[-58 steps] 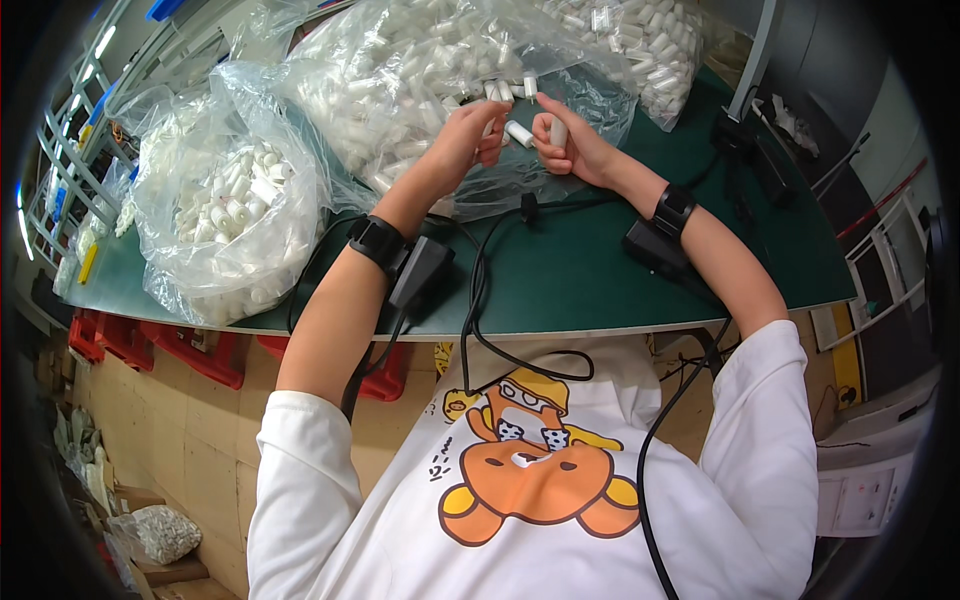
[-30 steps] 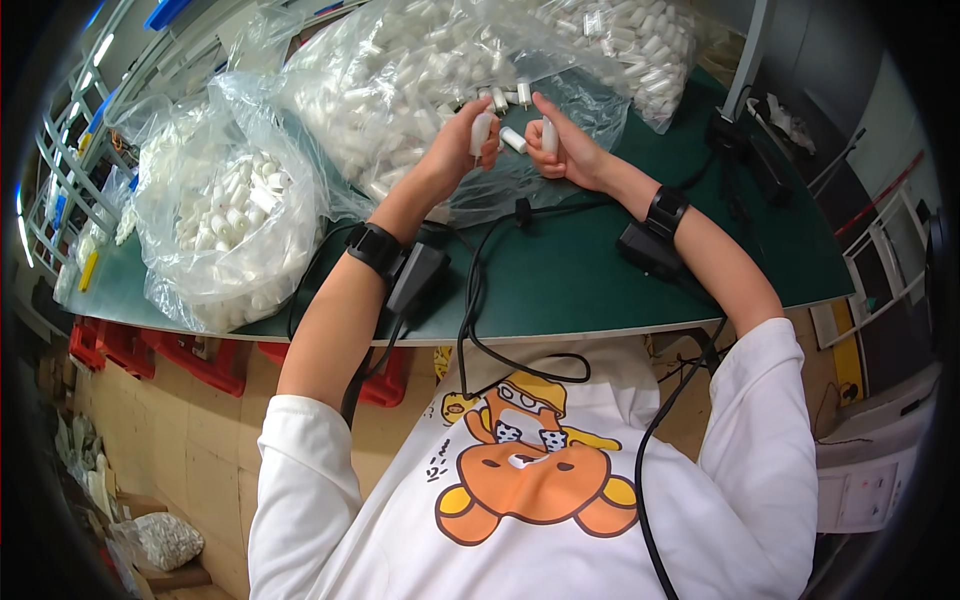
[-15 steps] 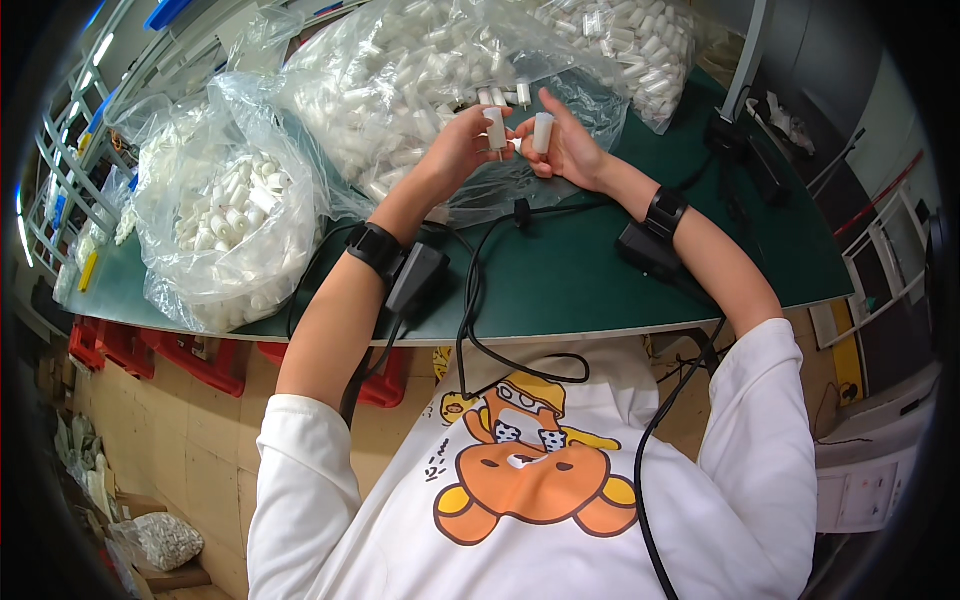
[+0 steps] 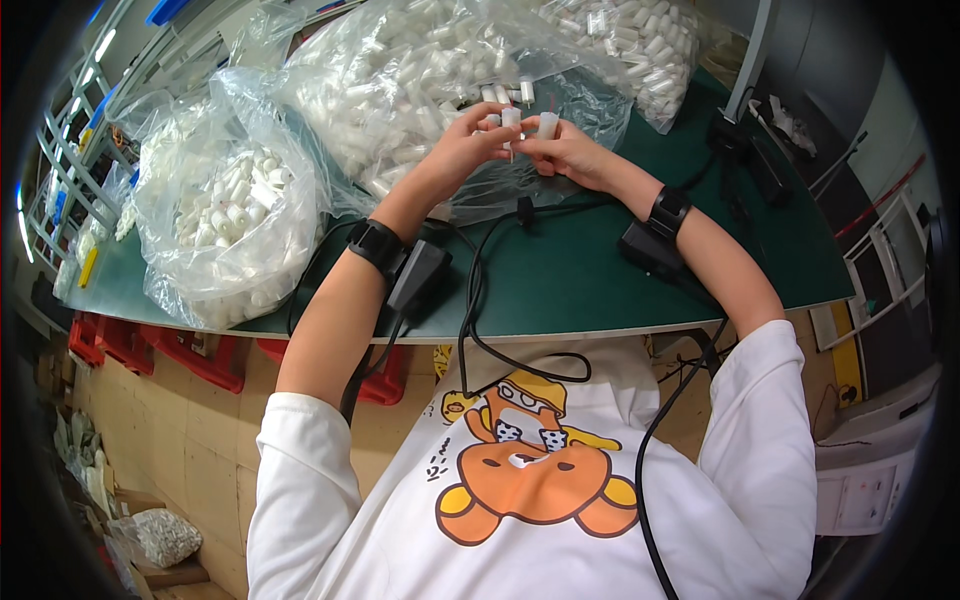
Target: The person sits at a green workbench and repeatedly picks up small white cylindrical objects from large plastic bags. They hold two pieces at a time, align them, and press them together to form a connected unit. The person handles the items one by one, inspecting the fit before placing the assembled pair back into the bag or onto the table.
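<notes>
left hand [image 4: 470, 142] and right hand [image 4: 572, 156], perhaps in contact, around white cylinders [image 4: 547, 126]

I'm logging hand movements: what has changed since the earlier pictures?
The left hand moved slightly right, bringing its white cylinder close to the right hand, whose fingers now reach left. No release is clear. Another cylinder stays in the right hand; the open bag on the left stayed put.
</notes>
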The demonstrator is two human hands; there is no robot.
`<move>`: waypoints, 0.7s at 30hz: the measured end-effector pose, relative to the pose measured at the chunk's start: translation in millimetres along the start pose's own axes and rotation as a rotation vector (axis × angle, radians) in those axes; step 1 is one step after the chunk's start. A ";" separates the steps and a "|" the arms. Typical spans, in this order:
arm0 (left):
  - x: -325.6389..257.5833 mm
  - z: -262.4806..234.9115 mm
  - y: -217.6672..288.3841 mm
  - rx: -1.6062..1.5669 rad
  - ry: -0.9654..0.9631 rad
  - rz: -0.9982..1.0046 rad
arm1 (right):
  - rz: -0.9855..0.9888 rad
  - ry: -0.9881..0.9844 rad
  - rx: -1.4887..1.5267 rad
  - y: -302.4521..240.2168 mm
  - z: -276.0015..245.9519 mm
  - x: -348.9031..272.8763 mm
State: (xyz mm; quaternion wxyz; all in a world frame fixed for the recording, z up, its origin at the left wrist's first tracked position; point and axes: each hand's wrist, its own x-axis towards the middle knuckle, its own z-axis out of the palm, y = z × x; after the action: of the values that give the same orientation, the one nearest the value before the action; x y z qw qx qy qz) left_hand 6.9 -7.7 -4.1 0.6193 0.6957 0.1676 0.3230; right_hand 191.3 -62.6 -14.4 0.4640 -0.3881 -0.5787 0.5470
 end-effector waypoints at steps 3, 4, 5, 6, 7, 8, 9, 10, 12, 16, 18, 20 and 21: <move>1.0 -2.5 -1.7 0.066 -0.023 0.000 | -0.002 -0.008 -0.002 0.3 -0.7 0.5; 1.6 -3.1 -2.6 0.057 -0.022 -0.001 | -0.003 0.001 0.007 1.9 -1.4 1.3; 2.1 -3.6 -3.5 0.048 -0.021 -0.002 | -0.004 0.009 0.016 3.0 -2.0 1.6; 1.9 -3.3 -2.9 0.040 -0.020 -0.003 | 0.005 0.007 0.013 3.0 -2.2 1.6; 1.7 -3.0 -2.3 0.041 -0.018 -0.007 | 0.014 0.005 0.009 2.9 -2.3 1.5; 1.5 -2.5 -1.6 0.042 -0.016 -0.010 | 0.023 0.002 0.005 2.8 -2.5 1.4; 1.1 -2.0 -0.8 0.043 -0.013 -0.014 | 0.032 -0.002 0.003 2.4 -2.6 1.5; 2.0 -2.6 -1.9 0.047 0.002 -0.019 | 0.042 -0.007 0.000 1.8 -2.8 1.7; 4.3 -4.1 -4.8 0.056 0.029 -0.029 | 0.049 -0.017 -0.002 1.3 -3.0 2.1; 5.0 -6.4 -8.1 0.050 0.023 -0.018 | 0.049 -0.026 -0.002 0.9 -2.5 2.4; 5.1 -7.0 -9.1 0.050 0.015 -0.011 | 0.050 -0.025 0.000 0.2 -2.0 1.9; 5.2 -7.3 -9.5 0.056 0.016 -0.016 | 0.050 -0.025 0.003 -1.0 -1.2 0.9; 5.0 -6.7 -9.0 0.058 0.017 -0.019 | 0.045 -0.022 -0.005 -1.6 -0.6 0.3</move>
State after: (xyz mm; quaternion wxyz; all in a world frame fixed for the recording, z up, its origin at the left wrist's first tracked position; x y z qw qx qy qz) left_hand 7.7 2.1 -11.4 0.6007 0.7089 0.1886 0.3178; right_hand 191.9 -62.3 -12.8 0.4442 -0.3960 -0.5763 0.5602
